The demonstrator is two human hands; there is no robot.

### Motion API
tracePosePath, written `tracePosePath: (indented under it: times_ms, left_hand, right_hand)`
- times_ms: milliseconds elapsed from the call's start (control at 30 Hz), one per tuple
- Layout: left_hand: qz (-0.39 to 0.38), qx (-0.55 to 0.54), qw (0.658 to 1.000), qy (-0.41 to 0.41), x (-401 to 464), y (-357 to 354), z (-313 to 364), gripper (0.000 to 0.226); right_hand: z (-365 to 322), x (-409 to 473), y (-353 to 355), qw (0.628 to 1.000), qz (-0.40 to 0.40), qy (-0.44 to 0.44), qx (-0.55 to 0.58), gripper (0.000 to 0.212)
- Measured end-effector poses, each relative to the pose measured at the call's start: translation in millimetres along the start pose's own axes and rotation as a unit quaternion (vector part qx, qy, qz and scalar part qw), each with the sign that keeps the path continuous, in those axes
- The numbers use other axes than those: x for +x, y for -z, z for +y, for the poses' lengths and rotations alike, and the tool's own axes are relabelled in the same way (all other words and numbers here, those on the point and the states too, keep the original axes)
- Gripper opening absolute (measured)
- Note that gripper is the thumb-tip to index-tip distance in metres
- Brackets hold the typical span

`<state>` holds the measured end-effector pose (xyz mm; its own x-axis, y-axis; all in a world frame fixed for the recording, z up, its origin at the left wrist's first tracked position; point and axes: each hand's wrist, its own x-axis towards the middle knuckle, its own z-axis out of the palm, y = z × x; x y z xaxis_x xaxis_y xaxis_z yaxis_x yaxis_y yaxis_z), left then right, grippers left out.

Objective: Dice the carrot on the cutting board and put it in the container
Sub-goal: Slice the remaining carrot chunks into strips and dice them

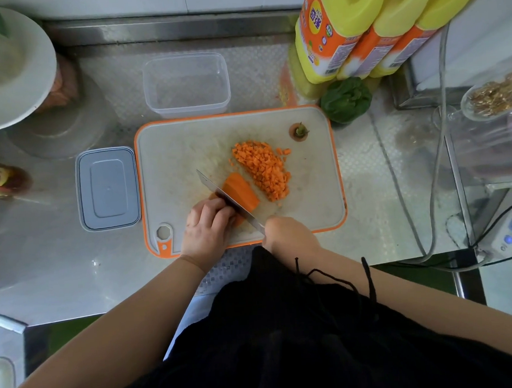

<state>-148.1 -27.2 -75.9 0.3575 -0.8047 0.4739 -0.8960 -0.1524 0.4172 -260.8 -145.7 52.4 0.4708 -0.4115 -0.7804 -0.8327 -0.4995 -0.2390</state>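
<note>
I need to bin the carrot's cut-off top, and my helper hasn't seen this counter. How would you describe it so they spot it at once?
Start at the orange-rimmed cutting board on the steel counter. Go to its far right corner, nearest the green pepper. There stands the carrot top, a lone round stub with a green stalk sprout, apart from the pile of diced carrot.

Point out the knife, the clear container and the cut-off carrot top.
knife (219,192): head view, mid blade.
clear container (225,76): head view, right wall.
carrot top (299,131): head view, stem stub.
</note>
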Motion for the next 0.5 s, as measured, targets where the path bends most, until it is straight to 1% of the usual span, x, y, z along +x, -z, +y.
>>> tracePosePath:
  times_ms: [67, 167, 200, 267, 300, 400, 500]
  left_hand:
    - [-0.003, -0.003, 1.000, -0.001, 0, -1, 0, 0.011]
    - [-0.003, -0.004, 1.000, 0.001, -2, -2, 0, 0.008]
    - [-0.002, -0.001, 1.000, 0.000, -1, -2, -1, 0.008]
    - [-0.004, 0.002, 1.000, 0.000, -1, -2, -1, 0.011]
    - [-0.005, 0.004, 1.000, 0.001, -1, -2, -1, 0.014]
    - [-0.011, 0.015, 1.000, 0.003, -1, -2, 0, 0.022]
    - [-0.018, 0.027, 0.999, 0.004, -1, -1, 1, 0.023]
  right_hand:
    - [2, -1, 0, 1.000, -0.015, -0.009, 0.005, 0.014]
    - [1, 2, 2, 1.000, -0.023, -0.005, 0.011, 0.021]
    - [0, 3, 2, 1.000, -0.022, -0.002, 0.011, 0.019]
    - [-4, 6, 1, 1.000, -0.009, 0.000, 0.014, 0.010]
    - [-7, 9, 0, 1.000, 0.004, 0.000, 0.014, 0.009]
    - [-18, 17, -3, 0.999, 0.031, -0.002, 0.020, 0.020]
    - [-19, 21, -6, 0.999, 0.047, 0.007, 0.013, 0.022]
